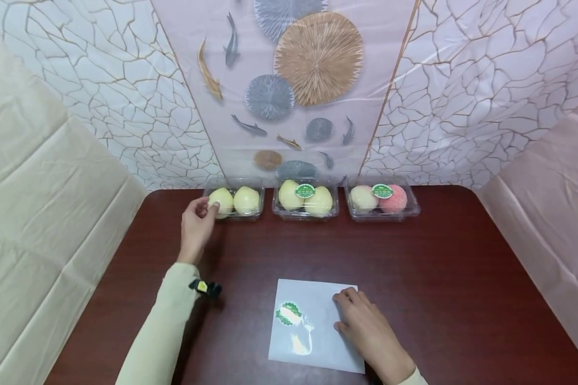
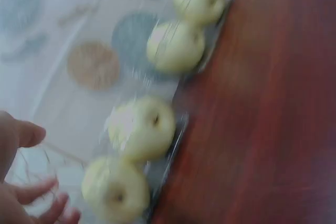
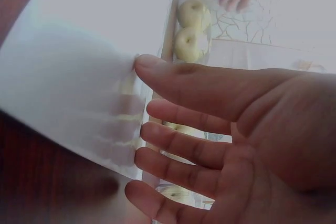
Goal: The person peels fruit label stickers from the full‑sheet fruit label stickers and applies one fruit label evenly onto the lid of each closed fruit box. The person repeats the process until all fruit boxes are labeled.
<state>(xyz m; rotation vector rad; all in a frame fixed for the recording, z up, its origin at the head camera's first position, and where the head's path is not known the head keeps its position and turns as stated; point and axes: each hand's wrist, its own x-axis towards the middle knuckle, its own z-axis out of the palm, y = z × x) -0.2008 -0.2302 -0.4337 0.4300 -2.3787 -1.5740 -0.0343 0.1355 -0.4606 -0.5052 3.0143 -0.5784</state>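
Note:
My left hand [image 1: 197, 222] is at the left clear plastic box [image 1: 262, 207], which holds two pale yellow fruits [image 1: 246, 200], apple-like in shape. In the head view its thumb overlaps the box's left end; the left wrist view shows the fingers spread beside the fruits, gripping nothing. No green label shows on this box. Nearer me, a glossy white sheet [image 1: 318, 305] lies on the table, bearing one green round sticker [image 1: 288, 314] at its left. My right hand [image 1: 368, 327] rests at the sheet's right side, fingertips [image 3: 149, 62] on its surface and fingers loosely bent.
Along the back stand two more clear boxes: the middle box [image 1: 304, 215] holds two pale yellow fruits, and the right box [image 1: 409, 211] a pale and a pink fruit. Each bears a green label. Patterned cloth [image 1: 289, 139] rises behind the dark red table [image 1: 443, 278].

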